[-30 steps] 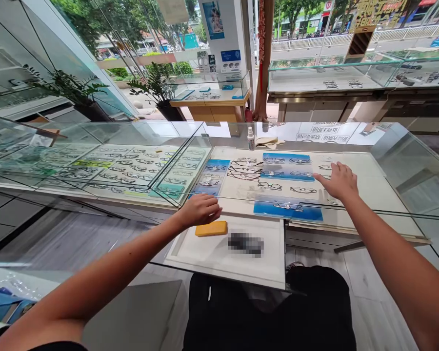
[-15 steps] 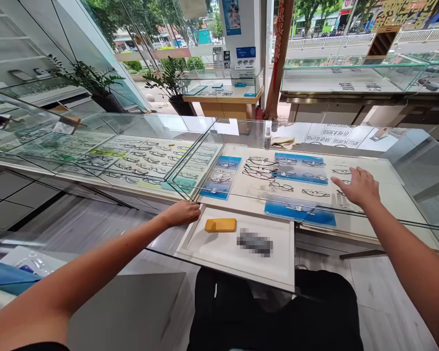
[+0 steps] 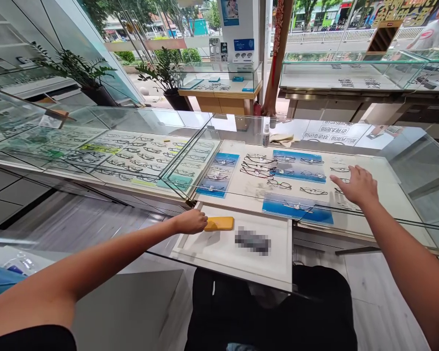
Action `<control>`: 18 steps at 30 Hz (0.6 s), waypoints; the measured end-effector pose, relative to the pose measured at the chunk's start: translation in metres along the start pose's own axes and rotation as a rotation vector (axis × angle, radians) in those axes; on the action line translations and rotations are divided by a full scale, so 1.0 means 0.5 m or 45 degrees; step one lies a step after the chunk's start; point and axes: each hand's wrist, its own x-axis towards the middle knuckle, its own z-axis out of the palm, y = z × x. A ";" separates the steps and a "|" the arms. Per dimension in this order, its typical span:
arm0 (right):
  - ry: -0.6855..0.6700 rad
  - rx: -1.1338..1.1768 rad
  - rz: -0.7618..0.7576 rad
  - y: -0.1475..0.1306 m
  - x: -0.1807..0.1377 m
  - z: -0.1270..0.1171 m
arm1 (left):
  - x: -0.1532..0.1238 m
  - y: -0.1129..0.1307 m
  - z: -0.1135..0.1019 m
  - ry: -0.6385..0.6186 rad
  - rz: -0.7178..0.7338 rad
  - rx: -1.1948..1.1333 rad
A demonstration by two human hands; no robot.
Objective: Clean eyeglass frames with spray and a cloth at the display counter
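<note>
My left hand [image 3: 190, 222] reaches over the pulled-out white drawer tray [image 3: 227, 253], fingers curled at the left end of a flat yellow case [image 3: 219, 224]. Whether it grips the case I cannot make out. My right hand [image 3: 355, 185] lies flat with fingers spread on the glass top of the display counter [image 3: 388, 204], above rows of spectacle frames [image 3: 258, 165] on blue and white display cards. A blurred dark object [image 3: 252, 241] lies in the tray, right of the yellow case.
A small spray bottle [image 3: 266, 135] and a folded cloth [image 3: 282, 140] sit on the counter's far side. A second glass case of spectacles [image 3: 113, 156] runs to the left. Potted plants [image 3: 164, 78] and further showcases [image 3: 344, 78] stand beyond. My dark-trousered lap [image 3: 263, 312] is under the tray.
My left hand has dropped from the glass edge down to the tray and moved right, up against the yellow case. My right hand has hardly moved on the glass.
</note>
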 end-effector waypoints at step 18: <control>-0.023 -0.019 0.028 -0.022 -0.012 -0.009 | 0.375 -0.082 -0.075 0.305 -0.520 0.096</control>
